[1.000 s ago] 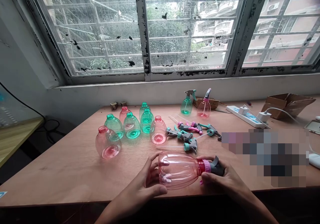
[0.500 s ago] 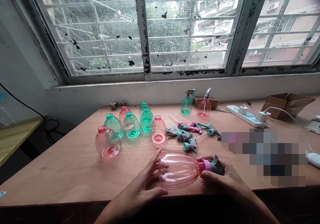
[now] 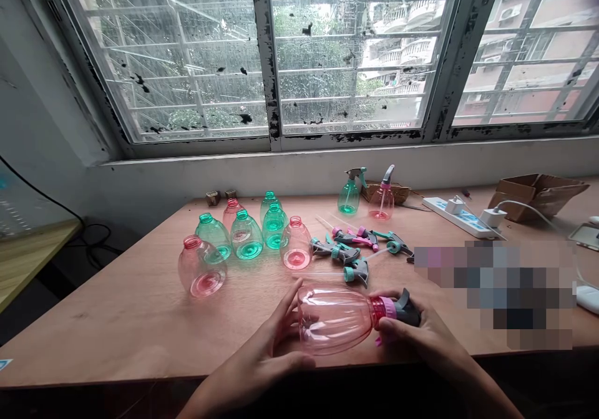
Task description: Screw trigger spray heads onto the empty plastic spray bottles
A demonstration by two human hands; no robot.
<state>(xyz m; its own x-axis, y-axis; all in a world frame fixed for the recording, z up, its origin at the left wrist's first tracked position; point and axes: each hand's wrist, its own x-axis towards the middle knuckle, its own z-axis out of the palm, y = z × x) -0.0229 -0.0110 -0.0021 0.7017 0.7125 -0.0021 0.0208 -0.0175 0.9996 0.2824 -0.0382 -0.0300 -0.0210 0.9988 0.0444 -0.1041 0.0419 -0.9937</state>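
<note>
A clear pink spray bottle (image 3: 337, 319) lies sideways in both hands above the table's front edge. Its base, at the left, is cupped by my left hand (image 3: 269, 350), fingers behind and thumb below. My right hand (image 3: 416, 332) grips the neck around the pink collar (image 3: 388, 307) and grey spray head (image 3: 407, 310). Just beyond lie loose spray heads, grey with teal (image 3: 358, 272) or pink (image 3: 358, 238) parts and thin tubes. Several open bottles without heads stand to the left, among them a pink bottle (image 3: 296, 244) and a green bottle (image 3: 246, 237).
By the window wall stand a green spray bottle (image 3: 349, 196) and a pink spray bottle (image 3: 382, 202), both with heads on. A white power strip (image 3: 461, 217) with plugs and a torn cardboard box (image 3: 533, 197) are at the back right. A blurred patch hides part of the right side.
The pink spray bottle has shifted very slightly to the right in my hands. Nothing else has visibly moved.
</note>
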